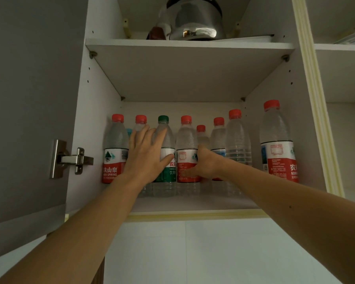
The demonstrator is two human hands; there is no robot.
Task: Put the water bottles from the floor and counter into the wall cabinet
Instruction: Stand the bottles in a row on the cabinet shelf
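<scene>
While both arms reach up into the open white wall cabinet [103, 87], the left hand [146, 152] lies with straight, spread fingers against the clear plastic green-capped bottle [166, 160], thumb out across its label; it presses rather than grasps, probably to push that bottle back into line. The right hand [203, 162] reaches in beside the clear red-capped bottle with the red and white label [186, 144], touching its label, but whether its fingers curl round the bottle cannot be told, since they are hidden or blurred. The water bottles stand upright, crowded along the lower shelf, with one taller-looking red-capped bottle [277, 144] near the front right edge, apart from the rest. A shiny steel kettle [195, 19] sits on the shelf above. Packing them tightly likely leaves room for more.
</scene>
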